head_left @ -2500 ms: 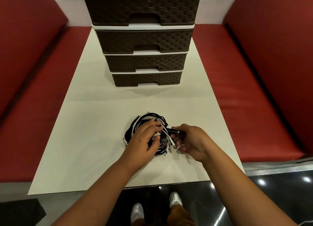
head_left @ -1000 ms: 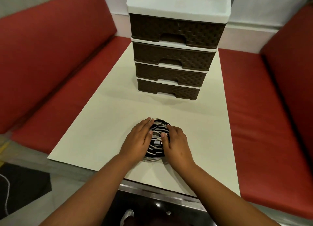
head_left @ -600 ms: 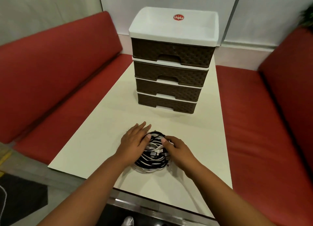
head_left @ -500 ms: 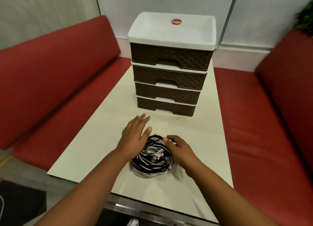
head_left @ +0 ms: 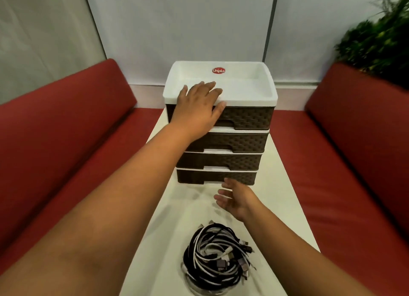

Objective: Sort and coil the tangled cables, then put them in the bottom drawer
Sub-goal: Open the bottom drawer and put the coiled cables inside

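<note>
A coiled bundle of black and white cables [head_left: 218, 254] lies on the cream table [head_left: 285, 207] near its front edge, with neither hand on it. The drawer unit [head_left: 243, 118] stands at the far end, four brown woven drawers under a white top. All drawers look closed. My left hand [head_left: 199, 103] rests flat on the front left edge of the white top, fingers spread. My right hand [head_left: 235, 197] hovers with loose fingers just in front of the bottom drawer [head_left: 239, 177], its fingertips close to the handle notch, holding nothing.
Red bench seats [head_left: 332, 173] run along both sides of the table, with red backrests [head_left: 55, 109] behind. A green plant [head_left: 380, 36] stands at the upper right. Grey wall panels rise behind the drawer unit.
Both hands have left the cable bundle. The left hand went up to the top of the drawer unit, the right hand forward to the bottom drawer. The camera tilted upward.
</note>
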Tool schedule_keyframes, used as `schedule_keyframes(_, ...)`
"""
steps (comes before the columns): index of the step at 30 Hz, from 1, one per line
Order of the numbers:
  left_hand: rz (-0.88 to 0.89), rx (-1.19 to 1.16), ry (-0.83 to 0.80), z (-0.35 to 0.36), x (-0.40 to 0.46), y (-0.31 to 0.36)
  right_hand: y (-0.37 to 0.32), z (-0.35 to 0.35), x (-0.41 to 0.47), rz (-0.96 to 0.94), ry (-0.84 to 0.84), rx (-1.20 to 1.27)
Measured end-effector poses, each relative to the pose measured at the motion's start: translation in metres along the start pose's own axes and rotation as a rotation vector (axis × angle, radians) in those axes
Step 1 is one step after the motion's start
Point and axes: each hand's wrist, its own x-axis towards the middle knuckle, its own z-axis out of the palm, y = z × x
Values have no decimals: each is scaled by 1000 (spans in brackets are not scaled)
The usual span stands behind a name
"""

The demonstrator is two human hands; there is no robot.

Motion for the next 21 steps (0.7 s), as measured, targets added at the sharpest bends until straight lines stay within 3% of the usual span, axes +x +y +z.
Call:
schedule_keyframes(2,31,36,-48,4,8,-1,-3,9,13,32,19,70)
schedule_keyframes(9,30,36,66,14,14,-4,-3,34,40,42,57,310)
schedule_keyframes(21,26,20,110,26,20,-8,-1,37,60,60,124,490)
